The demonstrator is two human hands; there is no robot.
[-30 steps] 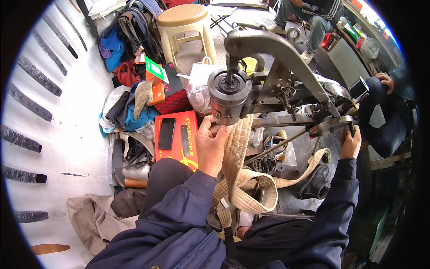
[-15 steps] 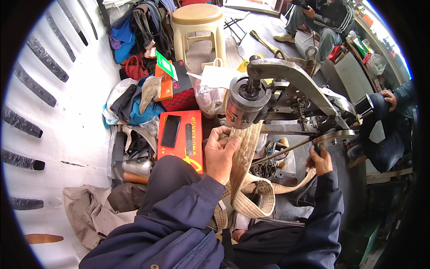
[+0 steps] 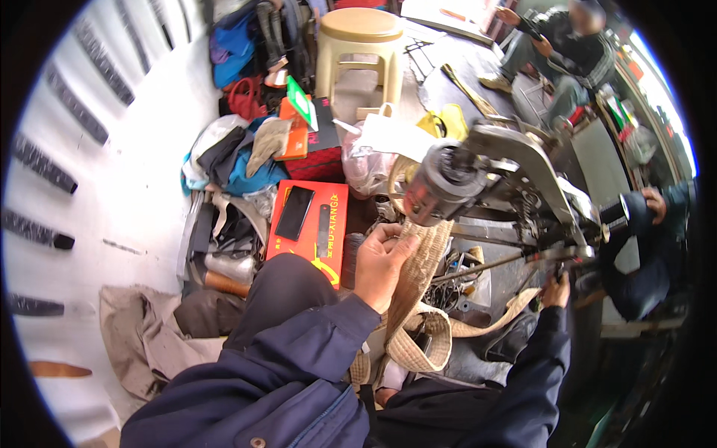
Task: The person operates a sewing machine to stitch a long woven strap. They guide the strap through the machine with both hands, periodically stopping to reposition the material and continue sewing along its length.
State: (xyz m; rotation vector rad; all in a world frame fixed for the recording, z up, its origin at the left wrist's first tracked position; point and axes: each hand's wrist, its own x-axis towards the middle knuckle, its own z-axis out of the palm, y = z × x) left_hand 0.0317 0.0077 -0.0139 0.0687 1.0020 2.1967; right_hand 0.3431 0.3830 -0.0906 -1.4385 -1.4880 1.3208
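Left hand [image 3: 382, 263] pinching one strap [image 3: 420, 257], right hand [image 3: 555, 291] at one wheel [image 3: 569, 256], grip unclear, one stool [image 3: 361, 27]

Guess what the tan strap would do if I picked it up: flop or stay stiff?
Probably flop: the strap hangs below the left hand and bends into a loop. It may be a bit springy, since that loop stands open. Its ribbed surface looks unlikely to slip.

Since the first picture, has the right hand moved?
Yes: left; the right hand went from the right end of the wheel to below its middle.
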